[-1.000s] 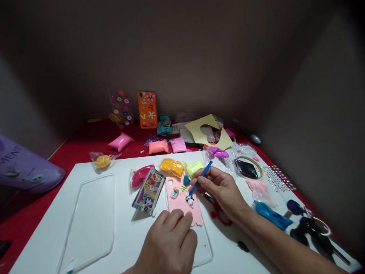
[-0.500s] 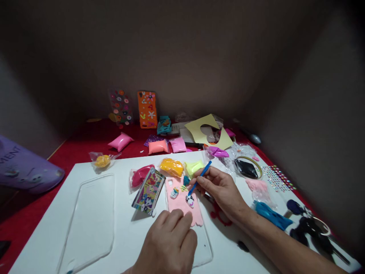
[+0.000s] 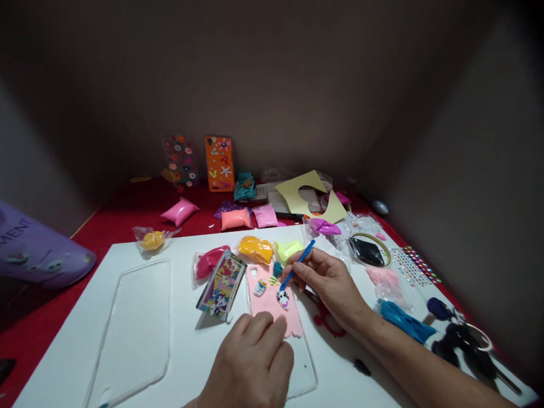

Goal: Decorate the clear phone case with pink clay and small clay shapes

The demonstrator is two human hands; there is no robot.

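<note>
My right hand [image 3: 325, 277] pinches a blue modelling tool [image 3: 298, 265], tilted with its lower tip at a small white clay face [image 3: 283, 300] with black marks. That face lies on a sheet of pink clay [image 3: 272, 310] covering the upper part of a clear phone case [image 3: 306, 362]. Beside it on the pink sits another small white and coloured clay figure [image 3: 259, 287]. My left hand [image 3: 253, 362] rests over the case's lower left edge, its fingers curled; whether anything is in them is hidden. A colourful cartoon card [image 3: 222, 285] leans to the left of the case.
Another clear case [image 3: 136, 328] lies on the white board at left. Clay packets, such as orange [image 3: 255, 249] and yellow [image 3: 288, 250], sit behind the hands. Scissors [image 3: 327, 317] lie under my right wrist, keys [image 3: 463, 345] at far right. A decorated orange case [image 3: 220, 163] stands at the back.
</note>
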